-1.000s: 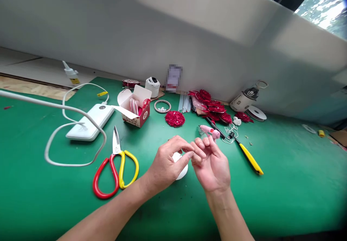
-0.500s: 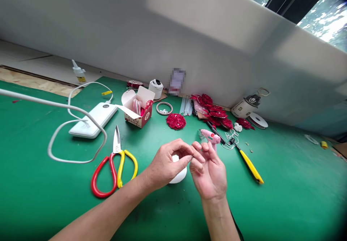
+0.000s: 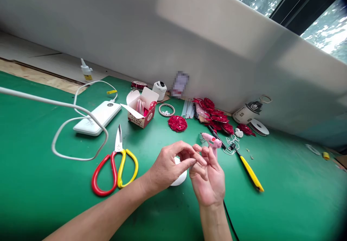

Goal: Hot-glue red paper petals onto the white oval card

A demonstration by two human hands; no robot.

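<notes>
My left hand [image 3: 170, 166] reaches in over the green table, its thumb and fingers curved towards my other hand. Palm up, my right hand [image 3: 207, 177] has its fingers bent, and the fingertips of both hands meet. Anything between them is too small to make out. Partly hidden behind my left hand is a white rounded object [image 3: 180, 177] on the table. A pink glue gun [image 3: 213, 140] stands just beyond my right fingertips. Farther back lies a round red flower [image 3: 177, 123]. Scissors [image 3: 118, 161] with red and yellow handles lie left of my hands.
A white power bank [image 3: 97, 118] with a looping cable is at the left, near an open box [image 3: 142, 112]. Several red flowers [image 3: 217, 116] lie along the wall. A yellow-handled cutter [image 3: 251, 172], a white spool [image 3: 258, 127] and a bottle [image 3: 245, 113] are at the right.
The view has shifted slightly, so the table items appear a little farther right. My left thumb has moved a little over my right fingers; the hands stay together.
</notes>
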